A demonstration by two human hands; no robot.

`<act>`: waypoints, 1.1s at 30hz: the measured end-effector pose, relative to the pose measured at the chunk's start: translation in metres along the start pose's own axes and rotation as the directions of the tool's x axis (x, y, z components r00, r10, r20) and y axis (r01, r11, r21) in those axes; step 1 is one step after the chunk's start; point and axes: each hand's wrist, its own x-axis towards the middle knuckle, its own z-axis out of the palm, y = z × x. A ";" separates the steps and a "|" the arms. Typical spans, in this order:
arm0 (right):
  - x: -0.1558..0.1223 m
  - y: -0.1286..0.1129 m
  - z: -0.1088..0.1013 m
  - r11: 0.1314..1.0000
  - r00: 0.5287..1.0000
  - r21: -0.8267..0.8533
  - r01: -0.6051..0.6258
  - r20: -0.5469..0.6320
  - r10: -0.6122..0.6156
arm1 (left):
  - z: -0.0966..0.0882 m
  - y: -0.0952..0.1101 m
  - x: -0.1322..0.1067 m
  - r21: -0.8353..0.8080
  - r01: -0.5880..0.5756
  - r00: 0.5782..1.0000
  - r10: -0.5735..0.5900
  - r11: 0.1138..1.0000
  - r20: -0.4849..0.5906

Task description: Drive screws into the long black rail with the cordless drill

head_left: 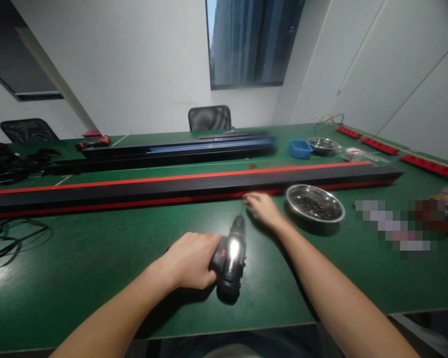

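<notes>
My left hand (194, 261) is wrapped round the handle of a cordless drill (232, 261), which lies sideways with its bit pointing away from me. The bit reaches toward the near red side of a long black and red bar (194, 188) lying across the table. At the bit's tip, the fingers of my right hand (261, 209) are pinched together against that side. Whatever they hold is too small to make out. Just right of this hand stands a steel bowl (315, 203) with many small dark screws in it.
Behind the bar lie more long black bars (153, 158). A blue bin (299, 148), a second steel bowl (323, 145) and a plastic bag (362, 155) are at the back right. Red power strips (381, 145) line the right edge. Black cable (11, 238) lies at left.
</notes>
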 end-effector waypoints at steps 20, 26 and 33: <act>-0.017 -0.031 -0.038 0.894 0.885 -0.447 0.030 -0.405 -0.232 | 0.003 0.009 0.005 0.055 0.199 0.980 -0.198 0.978 -0.028; -0.021 -0.027 -0.081 0.804 0.856 -0.486 -0.343 -0.515 0.054 | 0.004 0.010 0.006 0.068 0.233 0.972 -0.231 0.970 -0.030; -0.015 0.013 -0.115 0.679 0.835 -0.514 -0.525 -0.465 0.294 | 0.003 0.011 0.007 0.072 0.217 0.976 -0.217 0.974 -0.002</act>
